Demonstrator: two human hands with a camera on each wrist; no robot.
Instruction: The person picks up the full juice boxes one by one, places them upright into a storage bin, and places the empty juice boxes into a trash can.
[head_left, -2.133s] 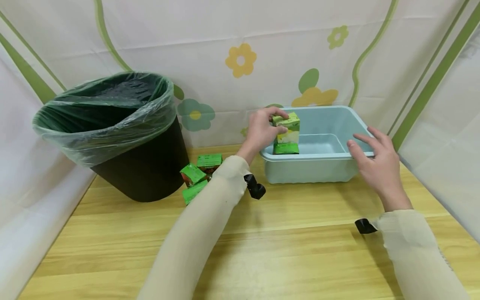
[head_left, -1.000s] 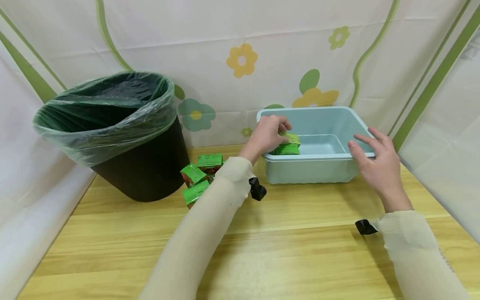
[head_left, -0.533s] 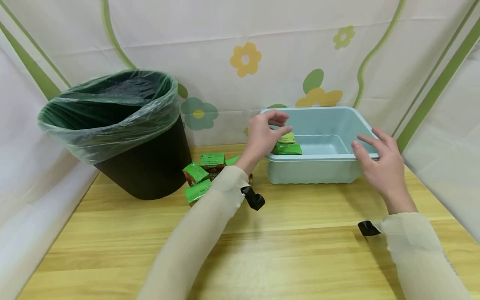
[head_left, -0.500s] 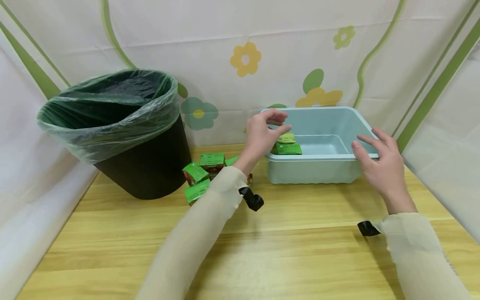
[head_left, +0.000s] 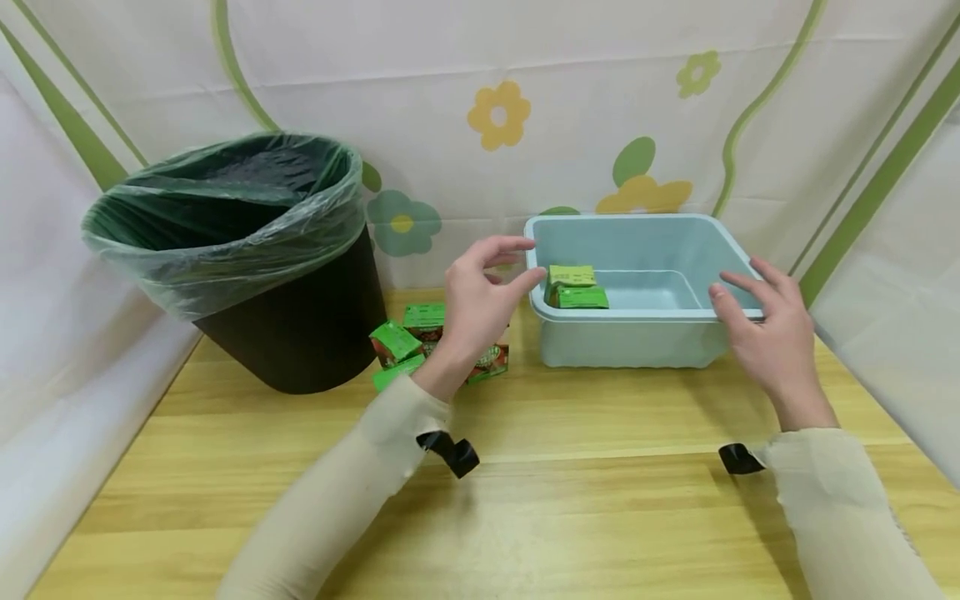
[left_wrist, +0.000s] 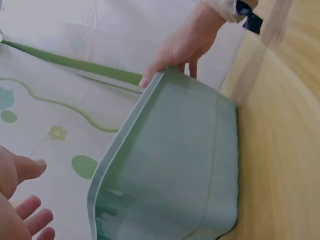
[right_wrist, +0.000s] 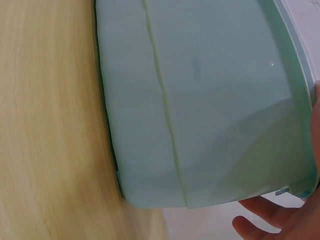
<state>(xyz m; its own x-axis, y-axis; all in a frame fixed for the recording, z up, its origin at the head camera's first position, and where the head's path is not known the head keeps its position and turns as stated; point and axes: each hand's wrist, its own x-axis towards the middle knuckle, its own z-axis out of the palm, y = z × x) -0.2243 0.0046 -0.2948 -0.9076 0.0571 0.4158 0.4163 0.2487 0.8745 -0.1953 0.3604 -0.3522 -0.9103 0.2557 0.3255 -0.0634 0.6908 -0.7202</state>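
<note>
In the head view my left hand [head_left: 477, 304] hovers just left of the light-blue plastic tub [head_left: 622, 340], its thumb and fingers spread apart with nothing between them. Two small cartons sit inside the tub's left end: a yellow-green carton [head_left: 572, 276] behind a bright green carton [head_left: 583, 297]. My right hand [head_left: 776, 337] rests at the tub's front right corner, thumb by the front rim and fingers loosely extended over the right side. The right wrist view shows its fingertips [right_wrist: 257, 205] at the tub's end. Several small green cartons [head_left: 395, 340] lie behind and beside my left wrist, partly hidden.
A black bin [head_left: 300, 329] lined with a clear green bag [head_left: 255, 258] stands at the left of the wooden table [head_left: 585, 517]. A white cloth with flower prints [head_left: 420, 50] hangs close behind the tub and bin.
My left hand lowered the yellow-green carton into the tub behind the bright green one, let go, and moved left out of the tub. My right hand stays at the corner.
</note>
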